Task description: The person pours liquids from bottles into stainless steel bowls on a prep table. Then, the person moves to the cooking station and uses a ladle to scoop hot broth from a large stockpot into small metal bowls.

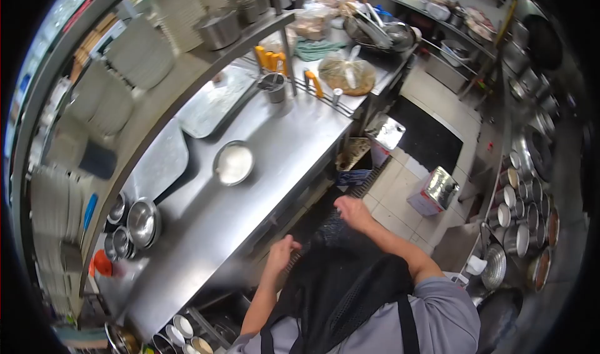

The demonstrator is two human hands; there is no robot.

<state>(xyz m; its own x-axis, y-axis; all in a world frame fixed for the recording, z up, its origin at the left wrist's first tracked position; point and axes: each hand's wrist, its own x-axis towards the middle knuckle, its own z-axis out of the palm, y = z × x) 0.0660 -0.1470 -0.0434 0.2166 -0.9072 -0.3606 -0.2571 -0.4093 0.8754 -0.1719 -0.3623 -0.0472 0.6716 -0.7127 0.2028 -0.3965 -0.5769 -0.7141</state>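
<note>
Black apron (337, 291) nearest; left hand (284, 254) and right hand (353, 213) curl their fingers (341, 205), grip unclear. Tabletop (300, 144) stretches from round, white-filled bowl (217, 168) to edge.

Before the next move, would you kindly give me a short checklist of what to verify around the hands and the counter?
1. Left hand empty: cannot tell for sure; no object shows in it.
2. Right hand empty: cannot tell for sure; its fingers are curled, with no object visible.
3. Metal bowl upright on the steel counter: ok.
4. White contents of the bowl identified: cannot tell.
5. Bowl apart from the metal tray: ok; a gap shows between them.
6. Floor free of obstacles: not ok; a rectangular tin stands on the tiles, to the person's right.
</note>
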